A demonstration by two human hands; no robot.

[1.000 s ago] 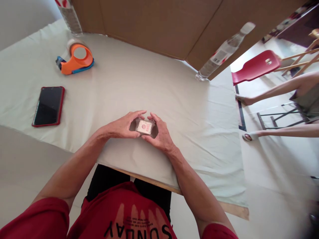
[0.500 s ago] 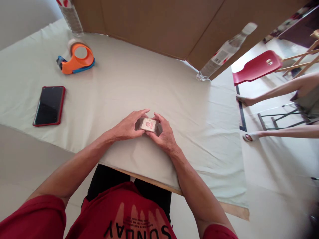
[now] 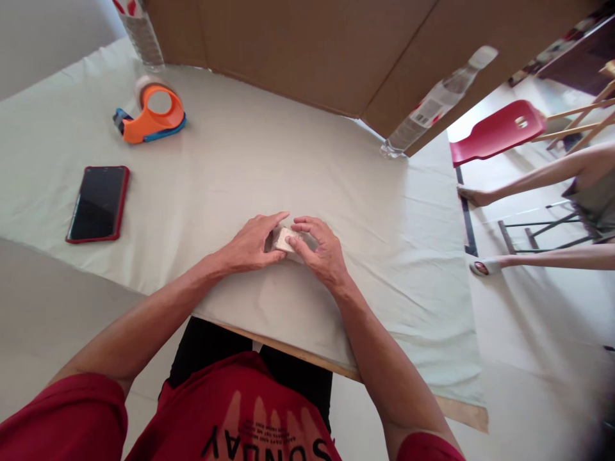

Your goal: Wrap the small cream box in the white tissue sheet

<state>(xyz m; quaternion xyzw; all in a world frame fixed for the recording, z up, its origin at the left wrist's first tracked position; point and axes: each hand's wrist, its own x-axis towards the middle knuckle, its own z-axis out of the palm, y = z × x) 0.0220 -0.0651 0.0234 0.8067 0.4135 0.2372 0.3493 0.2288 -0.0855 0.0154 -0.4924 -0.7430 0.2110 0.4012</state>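
Note:
Near the table's front edge lies a small pale block (image 3: 283, 239) in what looks like a clear wrapper. My left hand (image 3: 254, 242) curves around its left side, thumb and fingers at the block's end. From the right, my right hand (image 3: 323, 250) has its thumb across the top of the block and its fingers bent behind it. The thumb hides part of the block's upper face.
A phone (image 3: 98, 203) and an orange tape dispenser (image 3: 161, 115) lie at the left. Bottles stand at the back left (image 3: 141, 38) and right (image 3: 423, 115) by a cardboard panel (image 3: 298, 45). Beyond the right edge are a red chair (image 3: 500, 133) and a person's legs (image 3: 542, 173).
My right thumb has moved up onto the block's top face, covering the red print seen before. My left hand has hardly moved.

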